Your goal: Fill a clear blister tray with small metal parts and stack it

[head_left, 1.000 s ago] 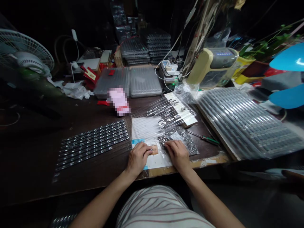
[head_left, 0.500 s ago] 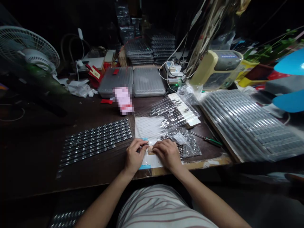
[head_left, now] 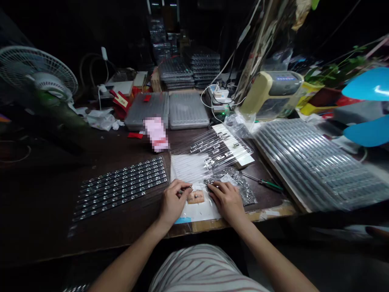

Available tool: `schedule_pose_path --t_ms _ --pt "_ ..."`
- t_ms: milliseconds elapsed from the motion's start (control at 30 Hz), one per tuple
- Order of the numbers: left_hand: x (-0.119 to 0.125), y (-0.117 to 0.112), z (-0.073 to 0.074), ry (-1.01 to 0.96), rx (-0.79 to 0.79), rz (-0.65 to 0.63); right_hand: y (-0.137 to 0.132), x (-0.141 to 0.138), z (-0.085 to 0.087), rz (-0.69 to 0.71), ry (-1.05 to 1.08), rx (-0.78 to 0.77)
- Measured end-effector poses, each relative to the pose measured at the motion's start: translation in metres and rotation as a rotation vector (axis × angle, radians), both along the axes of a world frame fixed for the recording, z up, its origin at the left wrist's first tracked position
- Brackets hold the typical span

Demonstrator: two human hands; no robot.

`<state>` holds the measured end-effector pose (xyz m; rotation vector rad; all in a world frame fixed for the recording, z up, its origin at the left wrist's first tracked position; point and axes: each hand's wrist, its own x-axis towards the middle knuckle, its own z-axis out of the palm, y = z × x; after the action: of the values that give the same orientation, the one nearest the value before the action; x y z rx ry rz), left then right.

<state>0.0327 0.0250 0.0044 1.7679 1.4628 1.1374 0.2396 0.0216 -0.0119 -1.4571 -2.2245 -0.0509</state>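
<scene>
My left hand (head_left: 173, 200) rests on the white sheet (head_left: 200, 207) at the table's front edge, fingers curled and pinching a small metal part I can barely make out. A small tan block (head_left: 195, 197) lies on the sheet between my hands. My right hand (head_left: 225, 198) is to its right, fingers bent and reaching into a pile of small metal parts in a clear bag (head_left: 235, 182). Whether those fingers hold a part is hidden.
A flat sheet of rows of metal parts (head_left: 120, 186) lies left of my hands. Clear trays (head_left: 219, 150) with parts sit behind, a green-handled screwdriver (head_left: 263, 182) to the right, large stacked trays (head_left: 316, 166) far right, a fan (head_left: 42, 79) far left.
My right hand moved away from the tan block, right to the parts pile. The left hand stayed by the block. The camera shifted slightly.
</scene>
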Motion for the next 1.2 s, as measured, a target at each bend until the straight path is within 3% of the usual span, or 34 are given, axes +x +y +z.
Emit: schedule_pose_path --t_ms 200,567,967,1067,1200 --pt "0.023 -0.002 -0.001 0.178 0.074 -0.176 0.000 0.002 -0.011 -0.004 0.136 0.015" --pt "0.025 -0.005 -0.016 0.240 0.096 -0.198 0.001 0.002 -0.006 0.026 0.294 0.003" --pt "0.026 -0.003 -0.013 0.178 0.082 -0.233 0.000 0.006 -0.002 0.077 0.424 0.048" --pt "0.013 -0.001 -0.007 0.116 0.113 -0.153 -0.002 -0.004 0.000 0.125 0.414 0.027" --pt "-0.038 0.004 0.000 0.275 0.137 0.104 -0.003 -0.028 0.003 0.152 0.338 -0.044"
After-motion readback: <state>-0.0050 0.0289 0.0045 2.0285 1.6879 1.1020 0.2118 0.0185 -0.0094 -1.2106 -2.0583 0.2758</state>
